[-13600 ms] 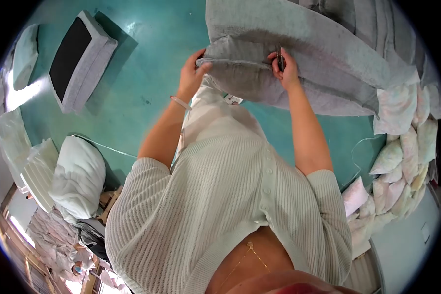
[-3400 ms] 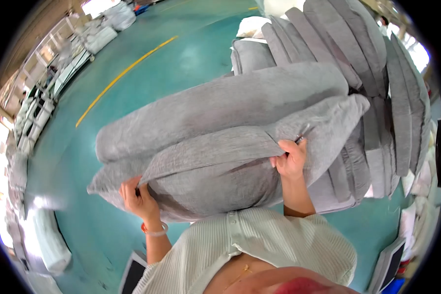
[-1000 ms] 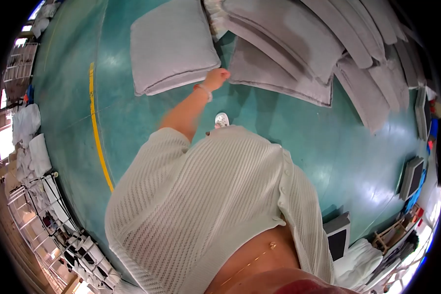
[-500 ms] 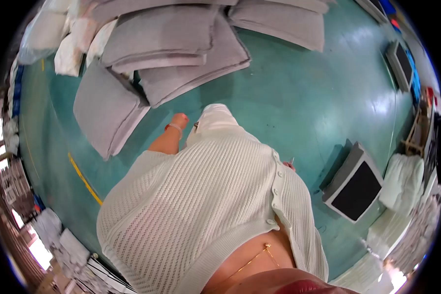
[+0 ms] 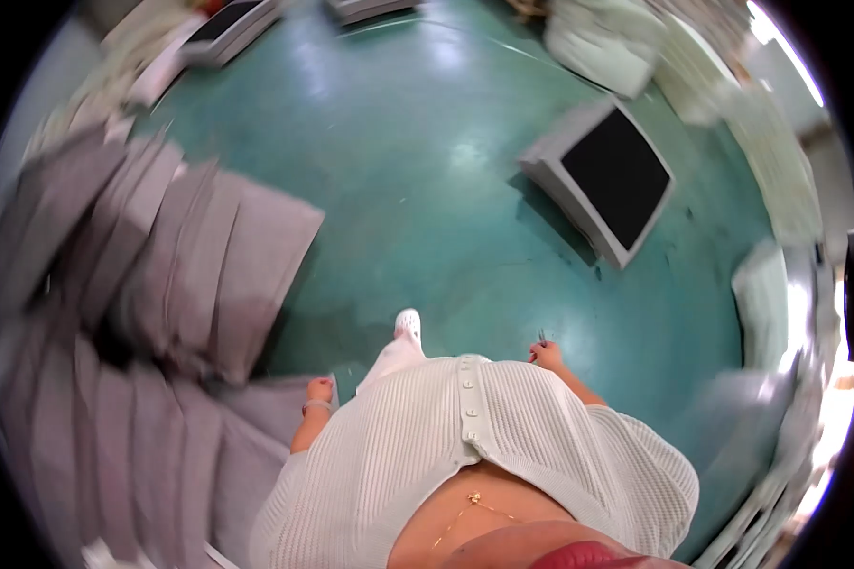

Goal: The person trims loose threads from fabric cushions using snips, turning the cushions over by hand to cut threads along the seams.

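Observation:
My left hand (image 5: 320, 390) hangs low beside my body with its fingers curled closed, and nothing shows in it. It is nearest to the grey cushions (image 5: 256, 256) piled on the left. On my other side, my right hand (image 5: 545, 355) is closed around a small metal tool (image 5: 542, 336), whose thin tips stick out past the fingers. The tool looks like thread snips, though it is small in view. Neither hand touches a cushion.
A grey upholstered block with a black underside (image 5: 617, 175) lies on the green floor (image 5: 417, 209) ahead to the right. Similar blocks lie at the top left. White padding (image 5: 603, 43) and wrapped pieces line the right side.
I have let go of the grey cushion held earlier and turned right; the cushion pile now appears on my left. The black-bottomed block is now ahead. My right hand with the tool has come into view.

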A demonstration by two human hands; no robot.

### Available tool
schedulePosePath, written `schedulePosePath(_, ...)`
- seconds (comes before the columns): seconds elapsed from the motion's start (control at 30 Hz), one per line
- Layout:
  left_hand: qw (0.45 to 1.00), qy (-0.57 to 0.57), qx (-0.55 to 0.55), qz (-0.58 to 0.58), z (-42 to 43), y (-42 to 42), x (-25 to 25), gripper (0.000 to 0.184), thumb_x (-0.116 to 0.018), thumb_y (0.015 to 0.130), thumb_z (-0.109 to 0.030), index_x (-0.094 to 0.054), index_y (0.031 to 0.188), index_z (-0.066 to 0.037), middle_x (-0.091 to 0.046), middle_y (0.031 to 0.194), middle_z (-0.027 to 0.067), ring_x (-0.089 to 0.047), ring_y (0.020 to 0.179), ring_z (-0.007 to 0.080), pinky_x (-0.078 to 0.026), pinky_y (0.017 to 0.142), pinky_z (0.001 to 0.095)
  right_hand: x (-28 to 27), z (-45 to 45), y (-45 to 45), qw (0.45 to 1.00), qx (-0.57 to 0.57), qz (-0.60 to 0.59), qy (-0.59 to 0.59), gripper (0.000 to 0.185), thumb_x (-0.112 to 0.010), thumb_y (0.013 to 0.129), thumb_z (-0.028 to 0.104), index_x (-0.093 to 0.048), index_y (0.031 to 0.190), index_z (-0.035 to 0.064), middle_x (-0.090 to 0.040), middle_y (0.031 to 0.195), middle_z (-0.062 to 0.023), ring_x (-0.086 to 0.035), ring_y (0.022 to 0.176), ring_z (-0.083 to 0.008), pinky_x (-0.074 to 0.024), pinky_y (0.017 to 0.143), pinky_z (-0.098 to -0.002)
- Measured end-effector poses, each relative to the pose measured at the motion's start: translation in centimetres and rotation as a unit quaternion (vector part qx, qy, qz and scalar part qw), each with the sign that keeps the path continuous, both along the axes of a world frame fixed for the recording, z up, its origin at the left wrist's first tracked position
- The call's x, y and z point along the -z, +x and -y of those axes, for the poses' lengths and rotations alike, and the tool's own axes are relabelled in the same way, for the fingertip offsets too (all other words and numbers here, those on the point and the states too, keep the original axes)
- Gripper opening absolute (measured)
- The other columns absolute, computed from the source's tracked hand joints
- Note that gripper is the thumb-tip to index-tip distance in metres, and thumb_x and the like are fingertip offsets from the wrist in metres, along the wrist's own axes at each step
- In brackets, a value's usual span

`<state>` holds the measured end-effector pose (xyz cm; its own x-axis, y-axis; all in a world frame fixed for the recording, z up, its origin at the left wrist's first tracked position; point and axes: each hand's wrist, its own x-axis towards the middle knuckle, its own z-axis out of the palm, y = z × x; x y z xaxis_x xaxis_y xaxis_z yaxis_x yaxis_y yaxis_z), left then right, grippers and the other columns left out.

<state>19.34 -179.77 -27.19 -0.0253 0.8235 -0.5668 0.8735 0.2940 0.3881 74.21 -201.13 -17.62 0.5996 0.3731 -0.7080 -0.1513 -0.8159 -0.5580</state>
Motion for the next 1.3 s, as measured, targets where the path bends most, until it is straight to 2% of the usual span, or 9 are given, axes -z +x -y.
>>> schedulePosePath(0.23, 0.972, 0.113, 0.18, 0.097, -31.5, 26.0, -5.7, 0.017, -0.059, 0.077, -0.019, -0.064, 0.086, -0.006, -0.064, 0.085, 0.0143, -0.06, 0.082, 0.0285, -0.046, 0.075, 0.036, -2.9, -1.3, 2.0, 0.987, 0.123, 0.012, -0.103, 0.022, -0.058, 0.077, 0.022, -0.06, 0.078, -0.0001, -0.06, 0.064, -0.0106, -0.059, 0.057, -0.0194, -0.0505, 0.048, -0.0372)
schedulePosePath(0.37, 0.949, 0.149, 0.219, 0.169, -42.7, 41.3, -7.2, 0.021, -0.059, 0.079, -0.023, -0.063, 0.091, -0.006, -0.064, 0.085, 0.0138, -0.06, 0.081, 0.0285, -0.045, 0.073, 0.0359, 17.5, 3.1, 1.9, 0.976, 0.024, 0.067, -0.208, 0.034, -0.063, 0.07, 0.033, -0.063, 0.08, 0.0008, -0.061, 0.072, -0.0188, -0.06, 0.065, -0.0304, -0.0464, 0.06, -0.042)
schedulePosePath(0.47, 0.939, 0.134, 0.22, 0.227, -47.1, 50.3, -7.1, 0.021, -0.06, 0.079, -0.023, -0.064, 0.09, -0.006, -0.064, 0.081, 0.0118, -0.06, 0.076, 0.026, -0.045, 0.071, 0.035, 20.8, -3.8, 4.7, 0.977, 0.049, 0.076, -0.195, 0.037, -0.062, 0.069, 0.036, -0.064, 0.08, 0.0012, -0.062, 0.074, -0.0211, -0.06, 0.069, -0.0355, -0.0455, 0.063, -0.0434)
schedulePosePath(0.57, 0.961, -0.008, 0.255, 0.109, -50.7, 53.9, -5.4, 0.021, -0.062, 0.078, -0.024, -0.065, 0.089, -0.007, -0.065, 0.077, 0.0095, -0.06, 0.07, 0.0212, -0.047, 0.07, 0.0333, 8.8, -19.4, 13.8, 0.991, 0.03, 0.036, -0.126, 0.028, -0.057, 0.075, 0.027, -0.064, 0.077, -0.0007, -0.062, 0.074, -0.0199, -0.061, 0.066, -0.0342, -0.0486, 0.059, -0.0419)
schedulePosePath(0.63, 0.962, -0.035, 0.265, 0.056, -54.2, 56.0, -3.1, 0.021, -0.062, 0.078, -0.024, -0.065, 0.088, -0.007, -0.065, 0.079, 0.0099, -0.06, 0.072, 0.0214, -0.047, 0.071, 0.0333, 5.2, -26.8, 19.9, 0.962, 0.261, -0.079, -0.003, 0.026, -0.058, 0.079, 0.026, -0.062, 0.077, 0.0005, -0.058, 0.061, -0.0086, -0.054, 0.05, -0.0172, -0.0463, 0.042, -0.0321)
schedulePosePath(0.73, 0.95, -0.036, 0.31, 0.004, -59.5, 61.3, -2.1, 0.02, -0.063, 0.077, -0.024, -0.066, 0.085, -0.007, -0.065, 0.083, 0.0123, -0.061, 0.077, 0.0252, -0.047, 0.073, 0.0351, 1.3, -34.8, 27.4, 0.93, 0.34, -0.092, 0.101, 0.021, -0.054, 0.084, 0.021, -0.057, 0.084, 0.0003, -0.053, 0.063, -0.0051, -0.053, 0.054, -0.0132, -0.0481, 0.04, -0.0289)
schedulePosePath(1.0, 0.773, 0.006, 0.632, -0.056, -65.0, 90.0, 3.4, 0.025, -0.062, 0.078, -0.028, -0.065, 0.088, -0.005, -0.064, 0.085, 0.0163, -0.06, 0.081, 0.034, -0.047, 0.072, 0.0382, 6.9, -39.1, 35.2, 0.828, 0.531, -0.121, 0.132, 0.02, -0.055, 0.084, 0.02, -0.056, 0.081, 0.0005, -0.055, 0.066, -0.0069, -0.056, 0.058, -0.0143, -0.0505, 0.041, -0.0324)
schedulePosePath(1.17, 0.724, -0.043, 0.687, -0.036, -59.8, 112.6, 6.6, 0.024, -0.061, 0.078, -0.028, -0.065, 0.088, -0.006, -0.064, 0.085, 0.0154, -0.061, 0.082, 0.0326, -0.048, 0.073, 0.0379, 9.2, -37.5, 40.3, 0.726, 0.676, -0.127, 0.018, 0.018, -0.057, 0.083, 0.021, -0.056, 0.083, 0.0032, -0.053, 0.061, -0.0035, -0.053, 0.052, -0.013, -0.0482, 0.041, -0.0297)
schedulePosePath(1.3, 0.664, -0.026, 0.745, -0.062, -55.1, 124.6, 9.9, 0.02, -0.061, 0.078, -0.025, -0.065, 0.086, -0.007, -0.064, 0.084, 0.0154, -0.061, 0.081, 0.0327, -0.048, 0.071, 0.0386, 9.7, -36.1, 48.0, 0.727, 0.679, -0.095, 0.045, 0.018, -0.056, 0.084, 0.021, -0.058, 0.084, 0.0033, -0.053, 0.061, -0.0032, -0.053, 0.052, -0.0119, -0.047, 0.04, -0.0279)
